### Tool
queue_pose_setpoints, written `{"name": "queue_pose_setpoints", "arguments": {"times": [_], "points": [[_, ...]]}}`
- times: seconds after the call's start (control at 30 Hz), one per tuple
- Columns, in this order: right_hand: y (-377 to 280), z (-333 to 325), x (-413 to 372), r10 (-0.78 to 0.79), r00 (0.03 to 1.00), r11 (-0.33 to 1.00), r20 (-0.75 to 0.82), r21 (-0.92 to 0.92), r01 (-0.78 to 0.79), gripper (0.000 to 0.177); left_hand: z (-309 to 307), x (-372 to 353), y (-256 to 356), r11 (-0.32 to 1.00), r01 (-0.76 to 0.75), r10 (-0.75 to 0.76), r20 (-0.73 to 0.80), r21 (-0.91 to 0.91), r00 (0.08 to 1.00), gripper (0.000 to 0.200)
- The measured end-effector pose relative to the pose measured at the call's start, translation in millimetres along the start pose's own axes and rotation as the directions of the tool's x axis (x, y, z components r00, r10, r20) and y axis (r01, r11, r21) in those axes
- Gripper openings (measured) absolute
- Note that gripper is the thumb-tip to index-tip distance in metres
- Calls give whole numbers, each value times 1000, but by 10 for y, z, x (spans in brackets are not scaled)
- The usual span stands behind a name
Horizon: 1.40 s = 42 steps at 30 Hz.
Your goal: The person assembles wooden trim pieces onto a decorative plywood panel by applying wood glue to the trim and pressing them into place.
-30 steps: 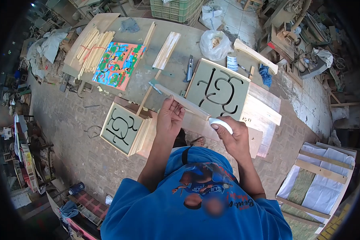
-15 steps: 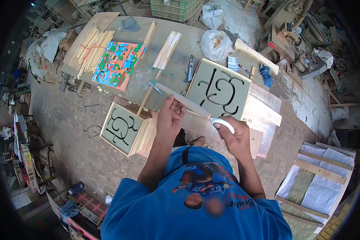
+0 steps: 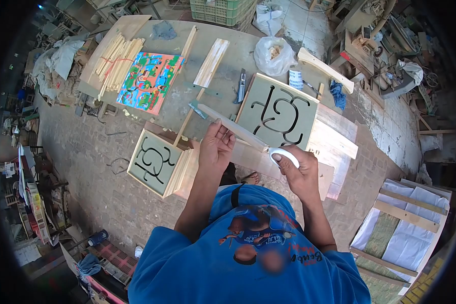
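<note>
My left hand (image 3: 217, 145) pinches a thin, pale wooden strip (image 3: 240, 133) between thumb and fingers. The strip slants from the upper left down towards my right hand (image 3: 300, 169). That hand is closed around a smooth white rounded object (image 3: 285, 156) whose kind I cannot tell; my thumb presses on it, and its narrow end is right at the strip's near end. Beyond the strip lies a framed grey-green board (image 3: 250, 112) with curved dark grooves. A smaller grooved board (image 3: 137, 156) tops a stack of framed boards to the left of my left hand.
On the worktable (image 3: 180, 112) are a utility knife (image 3: 241, 85), a colourful picture board (image 3: 148, 83), a bundle of sticks (image 3: 117, 63) and a plastic bag (image 3: 274, 55). Flat wooden panels (image 3: 334, 138) lie at the right. A wrapped stack (image 3: 403, 228) stands at lower right.
My right hand and the white object have shifted slightly to the right, and the white object has turned a little. My left hand keeps its hold on the strip.
</note>
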State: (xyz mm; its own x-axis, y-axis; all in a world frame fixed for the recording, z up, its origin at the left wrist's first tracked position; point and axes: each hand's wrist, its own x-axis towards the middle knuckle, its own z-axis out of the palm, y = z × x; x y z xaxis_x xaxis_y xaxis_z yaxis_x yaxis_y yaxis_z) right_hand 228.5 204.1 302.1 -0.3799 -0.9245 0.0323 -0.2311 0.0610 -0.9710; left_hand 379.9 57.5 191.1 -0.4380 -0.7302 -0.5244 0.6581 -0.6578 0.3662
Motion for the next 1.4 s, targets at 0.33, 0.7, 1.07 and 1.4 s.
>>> {"name": "queue_pose_setpoints", "arguments": {"times": [0.33, 0.7, 1.07, 1.4], "points": [[35, -19, 15, 12, 1000, 1000, 20, 0, -12, 12, 11, 17, -11, 1000, -6, 6, -2, -5, 1000, 18], [-3, 22, 70, 45, 999, 999, 17, -8, -45, 13, 8, 87, 11, 1000, 4, -4, -3, -3, 1000, 17], [489, 12, 266, 281, 959, 842, 13, 476, -253, 45, -352, 99, 385, 982, -130, 131, -2, -140, 991, 12], [1773, 1340, 2195, 124, 990, 903, 61, -421, -87, 35, -955, -131, 1338, 920, -389, 386, -63, -52, 920, 16]]}}
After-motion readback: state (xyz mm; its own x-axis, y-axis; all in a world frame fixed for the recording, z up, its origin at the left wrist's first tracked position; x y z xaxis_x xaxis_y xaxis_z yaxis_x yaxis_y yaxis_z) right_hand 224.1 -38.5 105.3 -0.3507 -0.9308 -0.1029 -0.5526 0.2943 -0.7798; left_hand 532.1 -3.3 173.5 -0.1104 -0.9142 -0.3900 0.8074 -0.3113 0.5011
